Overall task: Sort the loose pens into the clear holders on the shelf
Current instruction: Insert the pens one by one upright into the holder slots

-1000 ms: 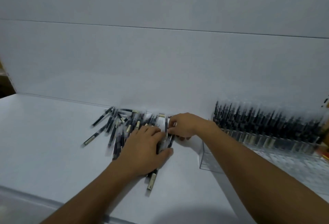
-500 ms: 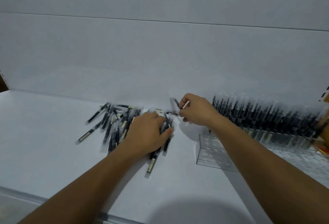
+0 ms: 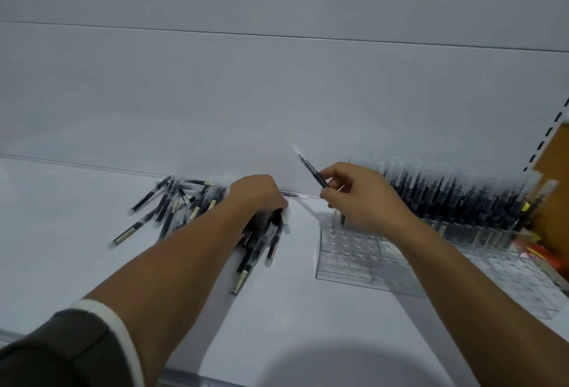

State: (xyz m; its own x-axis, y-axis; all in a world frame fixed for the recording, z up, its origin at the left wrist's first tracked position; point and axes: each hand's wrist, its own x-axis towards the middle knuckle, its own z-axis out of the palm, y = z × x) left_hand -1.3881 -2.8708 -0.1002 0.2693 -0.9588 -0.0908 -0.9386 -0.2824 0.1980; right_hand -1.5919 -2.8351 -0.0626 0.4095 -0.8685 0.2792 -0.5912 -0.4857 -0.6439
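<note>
A heap of loose black pens with clear caps [image 3: 175, 205] lies on the white shelf, left of centre. My left hand [image 3: 257, 196] rests curled on the heap's right side, fingers closed over several pens [image 3: 271, 232]. My right hand [image 3: 360, 196] is raised above the left end of the clear holder [image 3: 348, 257] and pinches one black pen [image 3: 311, 169] that points up and to the left. Behind that hand, the holder's back rows are filled with upright black pens [image 3: 462, 199].
The white back wall rises just behind the heap and holder. More empty clear holder cells [image 3: 523, 282] stretch to the right. Orange and red objects [image 3: 545, 251] sit at the right edge beside a slotted shelf upright [image 3: 551, 131]. The shelf's front edge [image 3: 184, 377] runs below my arms.
My right hand lifted a pen off the heap and carried it right, over the holder's left end. My left hand stayed on the heap and closed further over pens.
</note>
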